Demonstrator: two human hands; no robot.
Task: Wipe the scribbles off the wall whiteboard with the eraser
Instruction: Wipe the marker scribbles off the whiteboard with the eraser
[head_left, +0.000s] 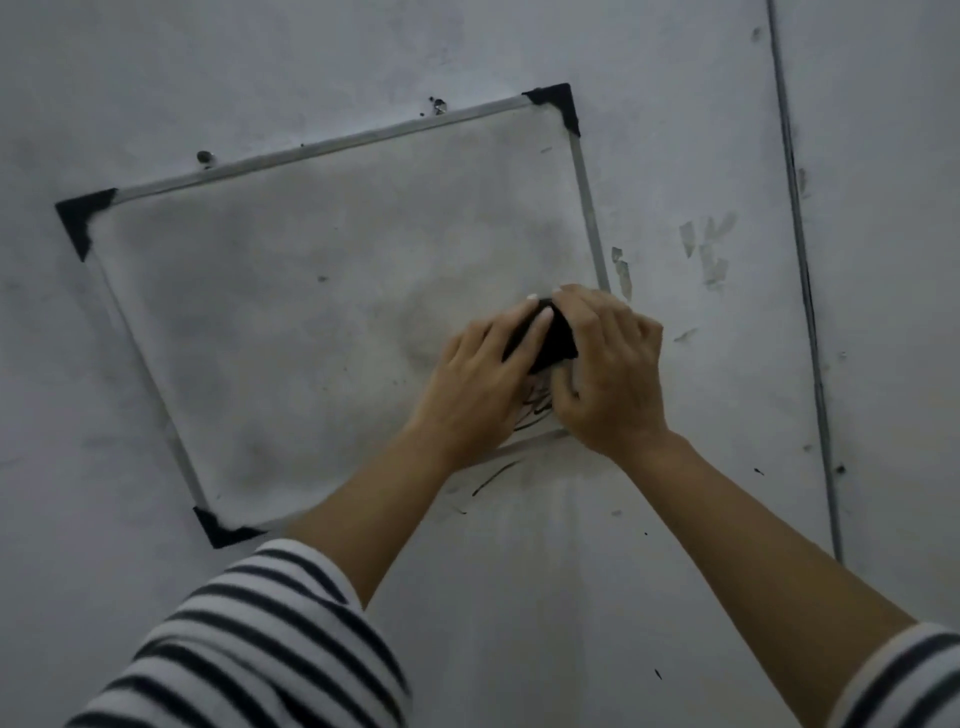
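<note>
- Nearest the camera: two striped sleeves, left (249, 649) and right (904, 680), with both bare forearms reaching up to the board.
- Eraser (553, 343): black, pressed flat on the whiteboard near its lower right corner, just inside the right-hand frame edge.
- Right hand (608, 374): fingers curled round the eraser's right side, grasping it.
- Left hand (478, 384): fingers laid out fairly straight over the eraser's left part, pressing on it rather than gripping.
- Scribbles (535, 410): dark strokes show directly below the eraser, in the gap between the two hands. How far they run under the hands cannot be told.
- Whiteboard (311, 312): hangs tilted in this view and carries a grey haze over much of its face.
- Wall (156, 78): a few dark streaks (493, 478) lie just below the bottom frame, off the board.
- Risk, overshoot: a downward stroke with both hands bearing down could ride over the bottom frame and drag ink onto the wall.
- Risk, missed strokes: the hands cover the corner, so marks there may go unseen.
- Risk, smearing: a loaded eraser is likely to spread more haze rather than lift ink.
- Risk, mounting: the board appears to hang from two small fixings (204, 156) along its top edge, and hard pressure at one corner may shift it.
</note>
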